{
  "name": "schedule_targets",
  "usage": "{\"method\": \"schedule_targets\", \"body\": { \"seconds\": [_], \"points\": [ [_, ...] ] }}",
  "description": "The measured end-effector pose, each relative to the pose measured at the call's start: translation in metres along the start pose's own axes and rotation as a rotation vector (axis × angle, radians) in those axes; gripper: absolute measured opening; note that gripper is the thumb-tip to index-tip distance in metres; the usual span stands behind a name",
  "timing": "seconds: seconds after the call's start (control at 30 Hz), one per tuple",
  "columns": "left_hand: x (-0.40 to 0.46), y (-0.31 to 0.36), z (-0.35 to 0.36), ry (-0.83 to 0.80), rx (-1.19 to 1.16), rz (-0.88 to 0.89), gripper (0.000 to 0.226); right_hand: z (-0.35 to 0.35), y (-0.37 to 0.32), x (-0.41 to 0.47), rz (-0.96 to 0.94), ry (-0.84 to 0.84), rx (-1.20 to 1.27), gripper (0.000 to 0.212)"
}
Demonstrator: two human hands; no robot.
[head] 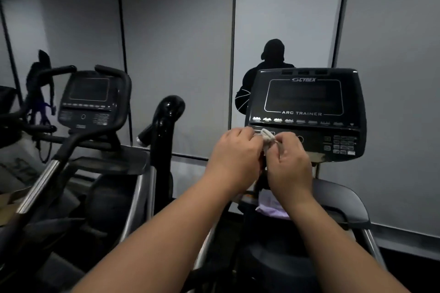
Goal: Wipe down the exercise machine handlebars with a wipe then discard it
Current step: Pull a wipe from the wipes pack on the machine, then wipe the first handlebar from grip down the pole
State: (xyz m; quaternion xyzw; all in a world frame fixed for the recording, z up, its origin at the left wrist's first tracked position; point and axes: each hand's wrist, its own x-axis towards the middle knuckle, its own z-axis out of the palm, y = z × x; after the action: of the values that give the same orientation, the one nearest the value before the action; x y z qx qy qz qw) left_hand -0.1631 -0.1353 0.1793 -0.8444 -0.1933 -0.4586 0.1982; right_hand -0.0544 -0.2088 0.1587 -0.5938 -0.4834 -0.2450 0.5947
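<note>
A small white wipe [268, 138] is bunched between both my hands in front of the black Arc Trainer console [307, 107]. My left hand [235, 152] pinches its left side. My right hand [289, 159] grips its right side with curled fingers. A black upright handlebar [166, 121] of the machine rises to the left of my hands, apart from them. The machine's lower grey handlebar [342, 197] curves below the console on the right. Most of the wipe is hidden by my fingers.
A pale purple packet [271, 204] lies on the ledge under the console. A second exercise machine with a console [88, 100] and a chrome and black handlebar [40, 185] stands at the left. Grey panelled walls close the back, with a person's dark reflection [273, 59].
</note>
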Motion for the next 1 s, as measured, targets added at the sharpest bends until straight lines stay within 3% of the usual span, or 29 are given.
{"method": "schedule_targets", "body": {
  "seconds": [0.13, 0.27, 0.4, 0.5, 0.63, 0.73, 0.83, 0.93, 1.0],
  "points": [
    [-0.009, -0.022, -0.064, 0.043, 0.074, -0.019, 0.023, 0.005, -0.058, -0.001, -0.063, -0.035, 0.122, 0.008],
    [-0.026, -0.055, -0.109, 0.088, 0.123, -0.086, 0.029, 0.023, -0.098, -0.006, -0.218, -0.152, 0.203, 0.035],
    [-0.047, -0.081, -0.133, 0.053, 0.088, -0.310, 0.040, 0.050, -0.119, -0.009, -0.371, -0.157, 0.130, 0.021],
    [-0.059, -0.093, -0.138, -0.031, -0.062, -0.515, 0.063, 0.065, -0.128, -0.011, -0.402, -0.189, 0.127, 0.018],
    [-0.072, -0.103, -0.127, -0.148, -0.250, -0.735, 0.084, 0.077, -0.133, -0.010, -0.479, -0.238, -0.002, 0.033],
    [-0.080, -0.103, -0.112, -0.141, -0.415, -0.841, 0.060, 0.085, -0.135, -0.005, -0.561, -0.221, -0.088, 0.029],
    [-0.081, -0.105, -0.097, -0.138, -0.414, -0.887, 0.045, 0.098, -0.131, -0.001, -0.723, -0.208, -0.198, 0.024],
    [-0.073, -0.107, -0.088, -0.127, -0.433, -0.919, 0.034, 0.109, -0.123, 0.001, -0.819, -0.191, -0.235, 0.032],
    [-0.070, -0.108, -0.084, -0.123, -0.466, -0.946, 0.026, 0.112, -0.122, 0.001, -0.837, -0.209, -0.218, 0.022]
  ]
}}
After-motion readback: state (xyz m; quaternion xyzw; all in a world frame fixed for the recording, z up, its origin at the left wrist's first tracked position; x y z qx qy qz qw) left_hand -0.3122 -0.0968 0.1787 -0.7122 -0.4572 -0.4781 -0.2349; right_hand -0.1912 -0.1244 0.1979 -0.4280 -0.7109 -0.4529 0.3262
